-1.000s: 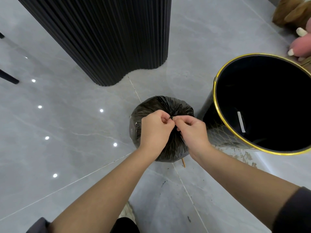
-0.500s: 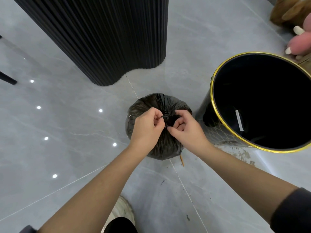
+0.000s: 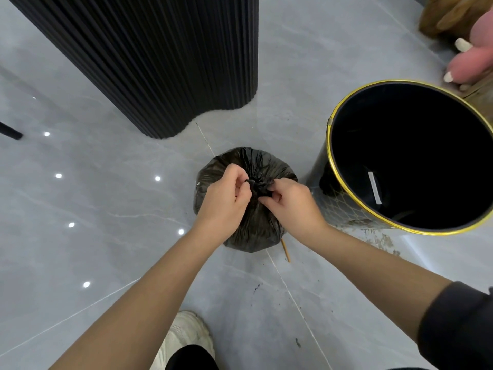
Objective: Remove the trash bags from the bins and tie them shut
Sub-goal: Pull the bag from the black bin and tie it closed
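Bag (image 3: 253, 231): centre of frame, down on the grey floor (image 3: 106, 209), out of the bin (image 3: 330, 161) and just left of it. Round and full-looking, with glossy, creased black film. Neck drawn up into a small twisted knot (image 3: 257, 182) at top centre.

Left hand (image 3: 226, 198) and right hand (image 3: 290, 204): close together over the top of the bag, one either side of the knot. Both pinching the gathered plastic, fingers curled on it. Knot apparently being worked tight; cannot tell whether finished.

Handling, as judgement:
- Thin, soft film, probably slippery under the fingers, easy to stretch or tear if pulled hard.
- Small bag, so likely light to middling in weight; contents unseen.
- Best taken at the gathered neck just under the knot, not by the belly.

Thin stick (image 3: 285, 251) just below the bag's lower right edge. Possibly poked through the film, possibly lying loose; cannot tell. Either way, a reason to lift straight up, gently, without dragging.

Bin interior dark, with a pale strip on the inner wall.
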Demonstrator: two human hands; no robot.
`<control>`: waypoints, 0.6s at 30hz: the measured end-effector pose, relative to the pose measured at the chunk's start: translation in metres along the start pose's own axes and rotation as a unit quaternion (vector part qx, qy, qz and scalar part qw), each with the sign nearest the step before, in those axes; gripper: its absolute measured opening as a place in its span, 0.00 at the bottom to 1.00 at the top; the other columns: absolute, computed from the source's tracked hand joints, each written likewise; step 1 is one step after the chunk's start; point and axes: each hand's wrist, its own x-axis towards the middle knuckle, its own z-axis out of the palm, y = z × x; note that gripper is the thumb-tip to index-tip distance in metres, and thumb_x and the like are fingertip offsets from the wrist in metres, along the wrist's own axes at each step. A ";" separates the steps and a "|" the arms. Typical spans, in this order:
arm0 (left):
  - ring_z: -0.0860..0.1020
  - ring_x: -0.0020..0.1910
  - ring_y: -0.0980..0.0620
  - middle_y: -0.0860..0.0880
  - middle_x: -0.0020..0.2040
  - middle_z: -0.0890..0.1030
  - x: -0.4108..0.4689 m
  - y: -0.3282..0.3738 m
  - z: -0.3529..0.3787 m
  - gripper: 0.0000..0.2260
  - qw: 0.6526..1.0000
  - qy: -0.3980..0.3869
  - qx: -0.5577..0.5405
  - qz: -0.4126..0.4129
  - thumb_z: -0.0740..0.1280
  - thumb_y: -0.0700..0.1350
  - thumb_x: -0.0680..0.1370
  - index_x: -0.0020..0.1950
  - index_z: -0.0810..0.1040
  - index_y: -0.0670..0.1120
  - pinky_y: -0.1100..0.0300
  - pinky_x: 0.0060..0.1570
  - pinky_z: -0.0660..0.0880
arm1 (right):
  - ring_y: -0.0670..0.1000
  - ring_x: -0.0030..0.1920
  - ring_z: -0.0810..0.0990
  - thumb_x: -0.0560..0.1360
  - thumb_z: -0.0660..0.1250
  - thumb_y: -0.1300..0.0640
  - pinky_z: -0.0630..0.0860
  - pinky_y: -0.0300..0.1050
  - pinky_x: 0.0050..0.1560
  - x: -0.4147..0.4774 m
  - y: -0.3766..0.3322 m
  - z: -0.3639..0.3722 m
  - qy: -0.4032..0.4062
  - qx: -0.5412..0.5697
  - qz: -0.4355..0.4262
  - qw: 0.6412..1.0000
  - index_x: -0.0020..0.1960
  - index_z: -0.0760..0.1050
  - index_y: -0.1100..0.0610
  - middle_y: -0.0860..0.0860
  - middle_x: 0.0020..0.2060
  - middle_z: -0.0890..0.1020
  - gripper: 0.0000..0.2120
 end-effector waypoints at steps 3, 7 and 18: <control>0.77 0.45 0.56 0.57 0.48 0.78 0.002 -0.013 -0.009 0.09 0.994 -0.014 0.104 0.029 0.67 0.51 0.75 0.53 0.72 0.52 0.59 0.45 0.74 | 0.51 0.39 0.74 0.74 0.68 0.56 0.75 0.51 0.38 0.002 0.005 -0.004 0.011 -0.027 -0.012 1.000 0.41 0.77 0.58 0.49 0.36 0.74 0.06; 0.76 0.46 0.48 0.52 0.44 0.79 0.007 -0.040 -0.012 0.10 0.931 0.005 0.340 0.136 0.73 0.48 0.70 0.49 0.79 0.48 0.54 0.43 0.73 | 0.50 0.45 0.74 0.73 0.71 0.56 0.75 0.47 0.42 0.001 0.005 -0.005 0.014 -0.028 -0.031 0.999 0.45 0.80 0.56 0.48 0.43 0.74 0.04; 0.76 0.39 0.49 0.52 0.39 0.79 -0.041 0.045 -0.097 0.02 0.956 0.045 0.269 0.112 0.67 0.42 0.75 0.42 0.77 0.47 0.55 0.36 0.72 | 0.53 0.47 0.79 0.73 0.68 0.57 0.73 0.54 0.52 -0.027 -0.087 -0.083 -0.025 -0.026 -0.073 0.997 0.44 0.78 0.55 0.49 0.42 0.80 0.01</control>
